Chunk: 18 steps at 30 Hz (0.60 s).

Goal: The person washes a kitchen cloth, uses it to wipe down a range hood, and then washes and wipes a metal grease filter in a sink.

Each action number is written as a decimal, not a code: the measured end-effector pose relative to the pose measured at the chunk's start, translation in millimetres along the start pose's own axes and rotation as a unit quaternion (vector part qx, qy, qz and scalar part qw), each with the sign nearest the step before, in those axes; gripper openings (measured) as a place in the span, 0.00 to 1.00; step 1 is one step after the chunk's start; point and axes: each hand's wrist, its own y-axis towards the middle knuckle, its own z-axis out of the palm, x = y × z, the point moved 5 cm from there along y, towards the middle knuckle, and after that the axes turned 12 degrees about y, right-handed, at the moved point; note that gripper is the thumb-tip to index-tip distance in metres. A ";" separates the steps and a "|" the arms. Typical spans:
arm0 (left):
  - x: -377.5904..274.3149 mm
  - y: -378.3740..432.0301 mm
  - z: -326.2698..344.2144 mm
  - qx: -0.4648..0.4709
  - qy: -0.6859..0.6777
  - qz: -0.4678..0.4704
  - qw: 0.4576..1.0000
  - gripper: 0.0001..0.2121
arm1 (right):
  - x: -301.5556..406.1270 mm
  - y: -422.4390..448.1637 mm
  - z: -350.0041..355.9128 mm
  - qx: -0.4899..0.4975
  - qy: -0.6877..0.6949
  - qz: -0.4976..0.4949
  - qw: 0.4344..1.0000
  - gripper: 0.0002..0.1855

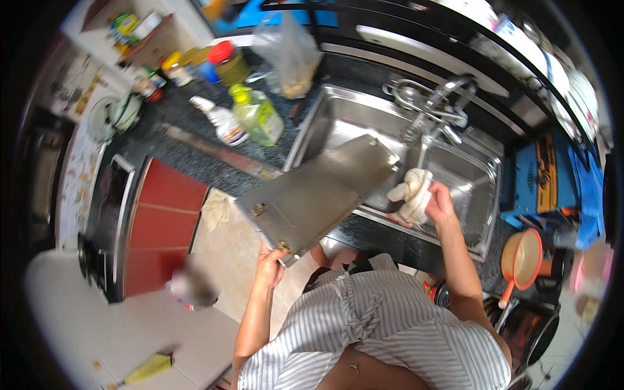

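Note:
My left hand [269, 268] grips the near corner of a long, flat metal panel [317, 187]. The panel is tilted, and its far end reaches over the left basin of a stainless steel double sink [353, 109]. Small fittings show near the panel's corners. A bunched whitish cloth [412, 197] is in my right hand [441, 202], apart from the panel and in front of the divider between the basins. A chrome faucet [446, 95] stands behind the sink. Part of the left basin is hidden beneath the panel.
Left of the sink, the dark countertop [180, 156] holds a green liquid bottle [261, 117], a white spray bottle [222, 122] and a long flat bar [219, 151]. An orange-rimmed saucepan [524, 258] sits at right. A person [190, 287] is low on the left.

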 end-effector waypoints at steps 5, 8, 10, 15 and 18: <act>15.4 -7.4 -17.9 0.029 0.013 -0.019 0.999 0.31 | -22.3 0.4 60.3 0.055 -0.068 0.016 0.996 0.27; 18.3 -11.5 -30.5 0.087 0.008 -0.052 0.995 0.30 | -23.1 -2.2 108.2 0.142 -0.085 -0.061 0.984 0.22; 26.0 -1.9 -38.3 0.070 0.003 -0.074 0.995 0.27 | -27.9 12.9 117.7 0.154 -0.052 -0.087 0.983 0.23; 8.1 13.8 -36.4 0.051 -0.002 -0.081 0.995 0.25 | -92.1 82.8 137.5 0.225 0.086 0.044 0.969 0.27; 3.3 4.8 -51.8 -0.006 0.062 -0.076 0.995 0.25 | -117.1 73.4 190.4 0.165 0.141 0.106 0.971 0.26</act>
